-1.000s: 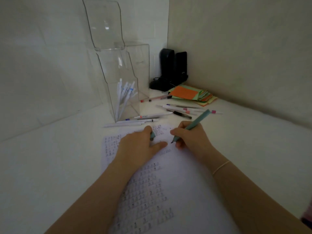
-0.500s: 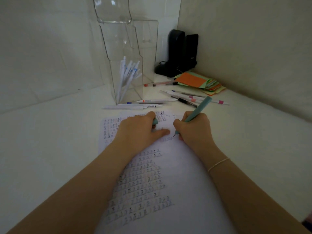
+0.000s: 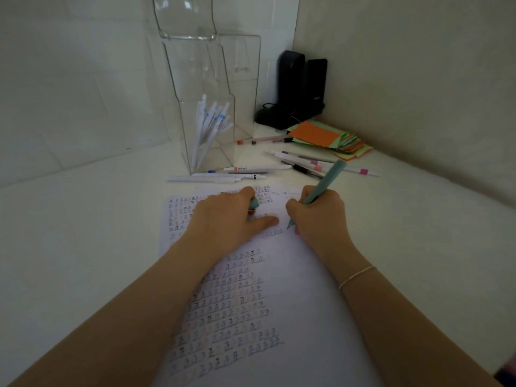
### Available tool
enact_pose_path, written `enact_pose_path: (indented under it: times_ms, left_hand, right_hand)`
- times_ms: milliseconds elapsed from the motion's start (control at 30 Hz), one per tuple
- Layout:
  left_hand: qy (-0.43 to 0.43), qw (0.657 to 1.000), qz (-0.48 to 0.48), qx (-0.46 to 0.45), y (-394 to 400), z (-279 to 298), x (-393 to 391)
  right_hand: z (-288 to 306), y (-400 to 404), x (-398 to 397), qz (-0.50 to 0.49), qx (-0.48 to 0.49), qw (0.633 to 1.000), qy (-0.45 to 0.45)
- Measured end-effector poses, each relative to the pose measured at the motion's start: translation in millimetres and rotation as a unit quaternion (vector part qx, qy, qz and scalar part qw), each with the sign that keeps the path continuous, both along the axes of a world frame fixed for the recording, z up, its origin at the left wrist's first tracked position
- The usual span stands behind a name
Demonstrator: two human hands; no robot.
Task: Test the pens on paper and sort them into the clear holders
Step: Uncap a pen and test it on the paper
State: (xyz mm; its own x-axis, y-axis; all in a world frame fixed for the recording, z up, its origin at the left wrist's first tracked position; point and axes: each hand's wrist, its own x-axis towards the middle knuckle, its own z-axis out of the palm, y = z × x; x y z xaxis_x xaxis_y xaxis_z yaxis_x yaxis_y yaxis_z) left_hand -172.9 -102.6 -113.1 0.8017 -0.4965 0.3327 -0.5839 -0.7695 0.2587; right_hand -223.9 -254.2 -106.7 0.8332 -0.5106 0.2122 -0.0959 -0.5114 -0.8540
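My right hand (image 3: 318,216) grips a teal pen (image 3: 325,184), its tip down on the white paper (image 3: 293,289) that is covered with rows of small test marks. My left hand (image 3: 226,222) rests on the paper with the thumb stretched out flat, and its fingers hold the teal pen cap (image 3: 253,203). A clear front holder (image 3: 208,129) stands behind the paper with several white pens inside. A second clear holder (image 3: 240,79) stands behind it. Loose pens (image 3: 245,172) lie in front of the holders, and more pens (image 3: 312,163) lie to the right.
A stack of orange and green sticky notes (image 3: 332,139) lies at the back right. Two black upright devices (image 3: 300,85) stand in the corner. Walls close in at the back and the right.
The view has tilted down and moved closer, so the holders sit higher in frame. Both hands stay on the paper, the pen tip slightly lower on the sheet.
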Motion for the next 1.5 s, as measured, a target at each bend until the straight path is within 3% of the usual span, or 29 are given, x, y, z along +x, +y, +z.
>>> enact_pose_path:
  times_ms: [267, 367, 467, 600, 667, 867, 1033, 1100, 1233, 1300, 1500]
  left_hand:
    - [0.006, 1.0, -0.001, 0.01, 1, 1, -2]
    - [-0.002, 1.0, -0.005, 0.008, 1, 3, -4]
    - [-0.025, 1.0, -0.015, -0.005, 0, 6, -6]
    - [-0.031, 0.999, -0.032, -0.028, 0, 8, -9]
    - [-0.032, 0.998, -0.034, -0.035, 0, 8, -10]
    - [-0.03, 0.998, -0.045, -0.025, -2, 8, -11]
    - [-0.05, 0.995, -0.075, -0.035, 1, 4, -7]
    - [-0.063, 0.994, -0.081, -0.036, 3, 3, -5]
    - [-0.057, 0.994, -0.084, -0.047, 4, 1, -4]
    - [-0.062, 0.993, -0.084, -0.05, 3, -1, -4]
    - [-0.064, 0.988, -0.119, -0.076, 0, 4, -10]
  right_hand:
    - [-1, 1, 0, 0.011, 0.021, 1.0, 0.007]
    - [0, -1, 0, 0.001, 0.042, 0.999, -0.027]
    - [6, -2, -6, 0.04, 0.193, 0.976, -0.092]
    - [13, 4, -9, 0.131, 0.408, 0.895, -0.125]
    - [14, 4, -9, 0.14, 0.458, 0.869, -0.126]
    - [14, 4, -7, 0.159, 0.447, 0.87, -0.132]
    - [11, 3, -6, 0.174, 0.352, 0.913, -0.11]
    - [13, 3, -8, 0.191, 0.359, 0.907, -0.107]
    - [15, 0, -8, 0.207, 0.466, 0.853, -0.108]
    - [14, -2, -8, 0.213, 0.482, 0.843, -0.107]
    - [10, 0, -5, 0.231, 0.411, 0.876, -0.097]
